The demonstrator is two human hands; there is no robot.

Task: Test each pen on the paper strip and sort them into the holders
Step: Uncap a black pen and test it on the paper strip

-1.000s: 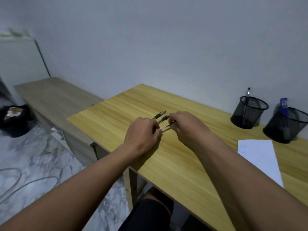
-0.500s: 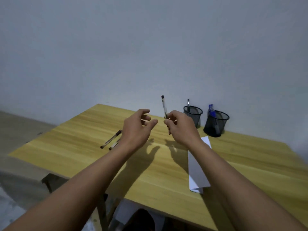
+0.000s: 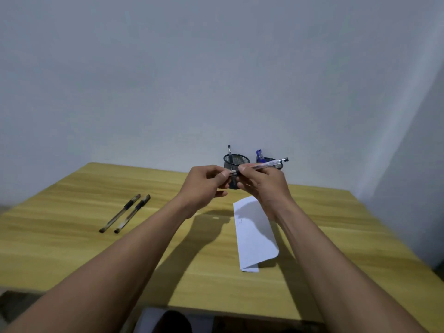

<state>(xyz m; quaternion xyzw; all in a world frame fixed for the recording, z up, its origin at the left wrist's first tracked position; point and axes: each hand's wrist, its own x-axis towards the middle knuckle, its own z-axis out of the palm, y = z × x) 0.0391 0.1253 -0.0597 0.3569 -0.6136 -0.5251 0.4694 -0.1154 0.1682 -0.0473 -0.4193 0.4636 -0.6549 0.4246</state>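
So you've got both hands up in front of you over the table, with one pen held between them, clear of the wood. Your right hand has its fingers curled in and pinches the barrel near its left end. The pen lies nearly level, and its dark far end pokes up and right across the front of the right holder. Your left hand pinches the pen's other end between thumb and forefinger, with the rest of its fingers tucked under. That end is small and grey, and I can't tell if it's a cap or the tip. The two hands are almost touching at that spot.

Behind your hands, at the back of the table, the two black mesh holders stand side by side. The left holder has a black pen standing in it against the left rim. The right holder is mostly hidden by your right hand and the pen, and a blue pen sticks up out of it.

The paper lies on the table below your right forearm, a white folded strip running towards you.

Over on the left of the table, well apart from everything else, two more pens lie just beside each other and nearly parallel: the left spare and the right spare, both with their dark grips pointing away from you
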